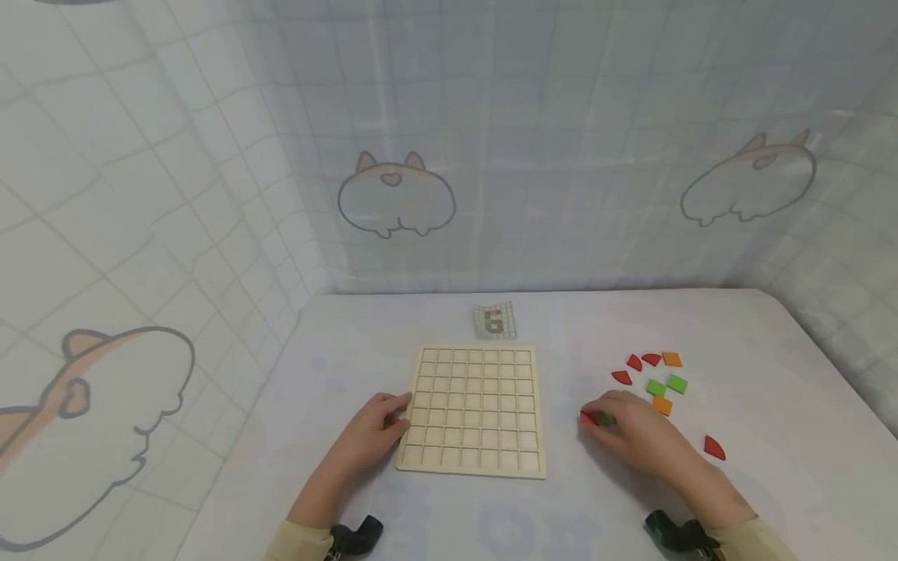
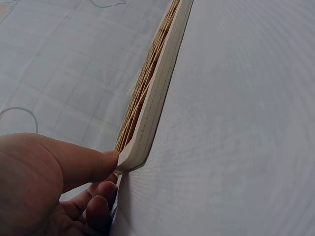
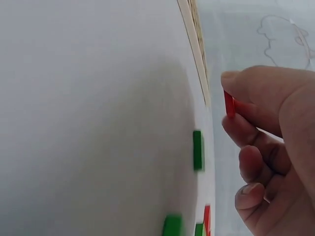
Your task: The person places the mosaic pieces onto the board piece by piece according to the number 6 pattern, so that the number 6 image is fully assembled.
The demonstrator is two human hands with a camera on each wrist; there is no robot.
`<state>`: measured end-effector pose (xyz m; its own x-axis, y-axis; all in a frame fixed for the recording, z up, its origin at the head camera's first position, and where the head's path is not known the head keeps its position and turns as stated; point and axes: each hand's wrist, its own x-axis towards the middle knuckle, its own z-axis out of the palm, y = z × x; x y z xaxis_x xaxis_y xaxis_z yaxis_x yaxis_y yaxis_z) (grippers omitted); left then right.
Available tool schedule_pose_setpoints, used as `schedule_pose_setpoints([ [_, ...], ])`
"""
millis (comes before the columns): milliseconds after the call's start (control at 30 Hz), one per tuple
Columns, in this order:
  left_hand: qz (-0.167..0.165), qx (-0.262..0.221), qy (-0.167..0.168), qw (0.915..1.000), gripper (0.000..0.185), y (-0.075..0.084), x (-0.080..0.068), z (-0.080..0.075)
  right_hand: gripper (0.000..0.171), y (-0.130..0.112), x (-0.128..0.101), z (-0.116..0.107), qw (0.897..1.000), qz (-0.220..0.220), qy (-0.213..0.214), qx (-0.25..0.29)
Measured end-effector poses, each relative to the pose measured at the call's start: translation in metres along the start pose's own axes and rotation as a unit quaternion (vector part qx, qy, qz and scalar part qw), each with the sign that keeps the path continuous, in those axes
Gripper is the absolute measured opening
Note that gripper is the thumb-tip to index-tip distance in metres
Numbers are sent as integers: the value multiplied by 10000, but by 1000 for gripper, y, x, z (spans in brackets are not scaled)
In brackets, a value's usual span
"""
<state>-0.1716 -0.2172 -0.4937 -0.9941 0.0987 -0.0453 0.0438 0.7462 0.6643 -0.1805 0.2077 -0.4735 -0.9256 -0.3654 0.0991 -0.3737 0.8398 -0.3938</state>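
Fingers of your left hand rest against the grid board's left edge. Your right hand pinches a red piece just right of the board, with bare table beyond.

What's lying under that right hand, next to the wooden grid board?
A red piece is pinched in the right hand, and a green piece peeks out beside it on the table. Anything further under the palm is covered.
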Motion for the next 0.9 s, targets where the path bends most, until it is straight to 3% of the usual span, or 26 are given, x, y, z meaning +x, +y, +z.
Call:
schedule_pose_setpoints([
  [400,-36,21,1,10000,47,-1,1,1,21,-14,37,6,9994,-84,323,82],
  [733,35,-50,25,10000,47,-2,-2,1,24,-37,69,11,9997,100,201,94],
  [900,27,-35,0,10000,47,-3,-1,1,24,-45,83,15,9997,-6,224,107],
])
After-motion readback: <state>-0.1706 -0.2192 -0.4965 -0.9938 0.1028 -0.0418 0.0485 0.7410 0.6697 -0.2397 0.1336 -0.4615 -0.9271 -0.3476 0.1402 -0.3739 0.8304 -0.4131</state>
